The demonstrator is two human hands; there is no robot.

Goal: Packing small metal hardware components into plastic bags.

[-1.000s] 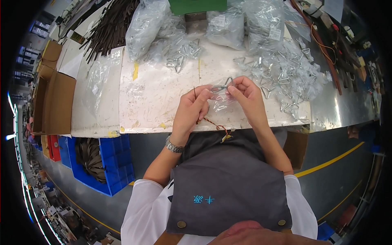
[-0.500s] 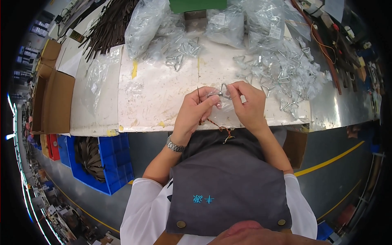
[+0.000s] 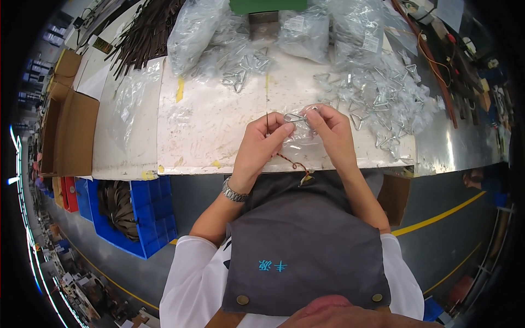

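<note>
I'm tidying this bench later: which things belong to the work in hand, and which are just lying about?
Likely in use:
bent metal piece, at the right hand
clear plastic beneath it
thin dark spike, in the left hand
similar metal pieces, heaped right

Apparently lying about:
dark strips
cardboard box
blue bin

White lights glow at far left, the bench looks bright, and straight edges bend near black corners.

Open tabletop lies left of the hands; loops crowd the right, and bags block the back (the gap between them meets a green box).
</note>
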